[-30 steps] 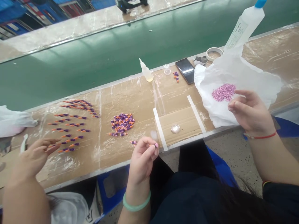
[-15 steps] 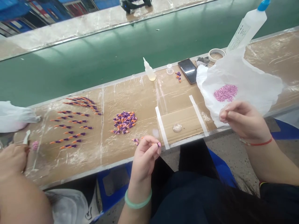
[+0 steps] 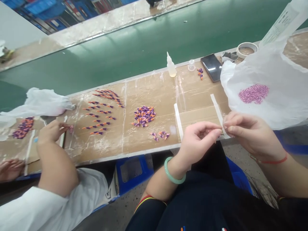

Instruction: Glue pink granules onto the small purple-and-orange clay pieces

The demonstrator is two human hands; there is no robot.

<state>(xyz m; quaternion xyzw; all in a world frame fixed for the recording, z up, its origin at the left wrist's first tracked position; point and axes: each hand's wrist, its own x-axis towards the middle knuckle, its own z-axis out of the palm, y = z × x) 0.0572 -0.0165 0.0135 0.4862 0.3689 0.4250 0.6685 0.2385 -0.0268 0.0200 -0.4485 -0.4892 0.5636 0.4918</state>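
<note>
My left hand [image 3: 199, 141], with a green bangle at the wrist, is closed in a pinch over the table's front edge. A small purple-and-orange piece sits in it, almost wholly hidden by the fingers now. Close beside it, my right hand [image 3: 250, 133] also pinches, thumb against fingertips; whatever lies between them is too small to make out. Beyond the right hand, tiny pink bits [image 3: 253, 93] lie heaped on a white plastic sheet [image 3: 284, 112]. Left of my hands are a few loose purple-and-orange pieces [image 3: 164, 135] and a larger pile of them [image 3: 144, 116].
Rows of the same pieces [image 3: 101, 112] lie farther left, near a co-worker's arm [image 3: 57, 163]. A dropper bottle [image 3: 171, 68], small clear cup [image 3: 191, 65], phone [image 3: 211, 68] and tape roll [image 3: 247, 50] line the back edge. White strips [image 3: 178, 122] mark a cardboard patch.
My hands have come together, the left moving right toward the right one. The view has swung left, showing more of the co-worker, whose hand now reaches a small pink clump.
</note>
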